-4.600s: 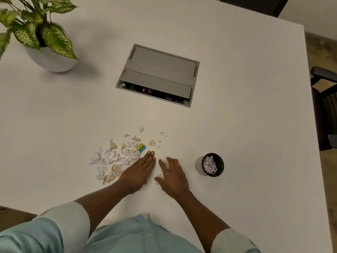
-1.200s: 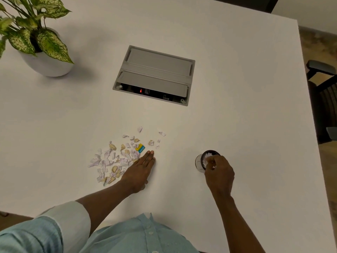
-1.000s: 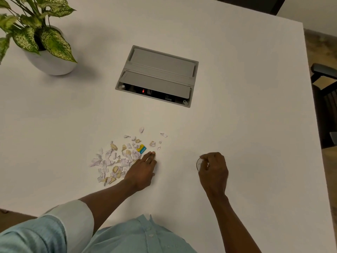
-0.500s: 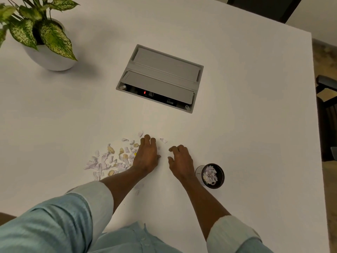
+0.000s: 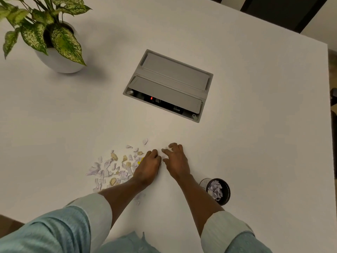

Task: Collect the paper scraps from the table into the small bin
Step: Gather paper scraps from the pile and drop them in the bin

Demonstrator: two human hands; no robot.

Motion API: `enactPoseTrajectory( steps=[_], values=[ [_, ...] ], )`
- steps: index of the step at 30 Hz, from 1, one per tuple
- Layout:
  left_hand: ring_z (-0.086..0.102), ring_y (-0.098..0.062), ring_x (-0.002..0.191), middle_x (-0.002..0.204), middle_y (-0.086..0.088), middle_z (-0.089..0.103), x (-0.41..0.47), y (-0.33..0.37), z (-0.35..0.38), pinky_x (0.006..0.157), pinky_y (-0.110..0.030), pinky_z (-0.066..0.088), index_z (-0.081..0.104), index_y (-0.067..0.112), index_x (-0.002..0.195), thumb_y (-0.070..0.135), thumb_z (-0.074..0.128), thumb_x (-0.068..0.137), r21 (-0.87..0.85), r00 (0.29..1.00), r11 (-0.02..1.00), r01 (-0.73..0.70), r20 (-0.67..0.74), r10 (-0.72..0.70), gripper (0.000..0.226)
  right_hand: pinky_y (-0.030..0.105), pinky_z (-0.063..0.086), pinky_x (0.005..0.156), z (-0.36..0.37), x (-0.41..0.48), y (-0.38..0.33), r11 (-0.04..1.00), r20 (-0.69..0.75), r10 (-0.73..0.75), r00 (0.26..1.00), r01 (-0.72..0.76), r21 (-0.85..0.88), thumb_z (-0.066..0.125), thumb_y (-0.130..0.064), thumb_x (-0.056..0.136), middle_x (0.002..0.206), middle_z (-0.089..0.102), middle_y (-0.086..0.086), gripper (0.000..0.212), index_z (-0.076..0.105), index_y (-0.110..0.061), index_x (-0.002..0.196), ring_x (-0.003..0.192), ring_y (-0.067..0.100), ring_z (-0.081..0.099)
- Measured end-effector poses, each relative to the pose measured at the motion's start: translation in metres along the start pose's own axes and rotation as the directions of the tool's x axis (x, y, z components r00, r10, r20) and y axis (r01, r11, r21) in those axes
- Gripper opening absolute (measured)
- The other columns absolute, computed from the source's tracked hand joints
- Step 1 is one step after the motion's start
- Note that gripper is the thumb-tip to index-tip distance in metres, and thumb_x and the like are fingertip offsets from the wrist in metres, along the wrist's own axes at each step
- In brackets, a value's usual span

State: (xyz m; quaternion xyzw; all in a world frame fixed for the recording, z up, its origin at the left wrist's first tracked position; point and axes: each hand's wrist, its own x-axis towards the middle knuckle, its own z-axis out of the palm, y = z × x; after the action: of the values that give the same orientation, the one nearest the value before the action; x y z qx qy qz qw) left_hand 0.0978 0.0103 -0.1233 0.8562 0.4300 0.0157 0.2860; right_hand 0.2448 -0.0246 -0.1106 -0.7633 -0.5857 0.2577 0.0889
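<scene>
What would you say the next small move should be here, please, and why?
Probably pinch up the loose scraps between the two hands. The right hand has its fingers spread on the table beside the left hand, most paper scraps lie uncollected, and the small bin stands close by the right forearm.

- You're in an office, prob. a meeting rm.
- Big white table (image 5: 255, 125) fills your view.
- Grey power box (image 5: 169, 84) sits flush in the tabletop, w/ one flap up, a red light and sockets showing: std conference-table fitting.
- Potted plant (image 5: 45, 33) in a white pot stands at your far left, decor type.
- Dark chair (image 5: 334, 99) shows at the right edge, w/ more dark furniture past the far corner.
</scene>
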Motion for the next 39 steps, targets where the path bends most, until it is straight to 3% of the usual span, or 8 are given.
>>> enactPoseTrajectory(
  steps=[3,11,17,22,27,31,34,39],
  values=[
    [0.051,-0.026,0.100,0.111,-0.009,0.058,0.000,-0.002,-0.004,0.085,-0.046,0.045,0.058,0.008,0.101,0.021,0.032,0.097,0.058,1.000,0.998,-0.011,0.029,0.010,0.029,0.033,0.052,0.063,0.006,0.004,-0.005,0.997,-0.005,-0.035,0.999,0.034,-0.075,0.068,-0.013,0.090,0.123,0.050,-0.002,0.025,0.070,-0.022,0.113,0.118,0.020,0.043],
    [0.053,-0.029,0.090,0.098,-0.014,0.057,-0.010,0.001,-0.010,0.065,-0.034,0.032,0.061,0.003,0.103,-0.004,0.058,0.089,0.116,0.991,0.990,-0.078,0.121,0.064,0.016,0.035,0.042,0.057,0.018,-0.008,-0.003,0.993,-0.036,-0.012,0.999,0.007,-0.122,0.060,-0.004,0.088,0.088,0.059,0.002,0.013,0.067,-0.013,0.082,0.088,0.024,0.056],
    [0.052,-0.028,0.080,0.089,-0.010,0.058,-0.015,-0.005,-0.011,0.062,-0.038,0.040,0.058,0.011,0.086,-0.005,0.061,0.080,0.133,0.992,0.989,-0.063,0.114,0.048,0.017,0.030,0.040,0.068,0.006,-0.019,0.000,0.997,-0.039,0.070,0.997,-0.071,-0.018,0.059,-0.012,0.091,0.097,0.065,0.004,0.014,0.072,-0.015,0.095,0.091,0.024,0.060],
    [0.052,-0.022,0.076,0.086,-0.003,0.057,-0.017,0.004,-0.012,0.064,-0.036,0.045,0.059,0.011,0.082,0.002,0.065,0.078,-0.109,0.997,0.991,0.071,0.045,-0.067,0.012,0.031,0.047,0.069,-0.009,-0.049,-0.001,0.987,-0.160,0.146,0.976,-0.133,0.090,0.066,-0.011,0.089,0.090,0.063,-0.001,0.007,0.069,-0.017,0.089,0.086,0.020,0.059],
    [0.055,-0.016,0.070,0.081,0.002,0.059,-0.013,0.053,-0.010,0.061,-0.029,0.042,0.062,0.014,0.078,0.006,0.068,0.072,-0.311,1.000,0.950,-0.013,-0.016,0.008,0.011,0.029,0.047,0.070,-0.037,-0.103,0.008,0.952,-0.350,0.276,0.895,-0.205,0.227,0.072,-0.008,0.087,0.089,0.062,-0.005,0.012,0.071,-0.019,0.089,0.083,0.015,0.058],
    [0.055,-0.013,0.068,0.079,0.004,0.060,-0.008,0.110,-0.010,0.060,-0.029,0.045,0.062,0.015,0.077,0.007,0.067,0.072,-0.428,0.994,0.897,-0.113,-0.044,0.104,0.011,0.028,0.050,0.071,-0.063,-0.145,0.024,0.899,-0.487,0.431,0.759,-0.316,0.302,0.077,-0.004,0.084,0.087,0.066,-0.006,0.015,0.074,-0.018,0.088,0.077,0.014,0.062],
    [0.056,-0.012,0.068,0.080,0.005,0.061,-0.007,0.147,-0.008,0.060,-0.029,0.046,0.063,0.016,0.078,0.010,0.065,0.074,-0.457,0.982,0.871,-0.179,-0.023,0.190,0.008,0.022,0.043,0.064,-0.073,-0.164,0.037,0.836,-0.496,0.549,0.673,-0.419,0.355,0.075,-0.005,0.085,0.084,0.063,-0.005,0.013,0.073,-0.017,0.088,0.072,0.017,0.062],
    [0.061,-0.017,0.075,0.086,-0.001,0.066,-0.011,0.183,0.004,0.068,-0.037,0.053,0.066,0.014,0.086,0.013,0.062,0.085,-0.399,0.956,0.889,-0.223,0.087,0.279,0.004,0.024,0.037,0.062,-0.080,-0.179,0.052,0.797,-0.438,0.603,0.667,-0.488,0.355,0.065,0.000,0.089,0.082,0.057,-0.006,0.019,0.076,-0.014,0.095,0.071,0.017,0.057]
  ],
)
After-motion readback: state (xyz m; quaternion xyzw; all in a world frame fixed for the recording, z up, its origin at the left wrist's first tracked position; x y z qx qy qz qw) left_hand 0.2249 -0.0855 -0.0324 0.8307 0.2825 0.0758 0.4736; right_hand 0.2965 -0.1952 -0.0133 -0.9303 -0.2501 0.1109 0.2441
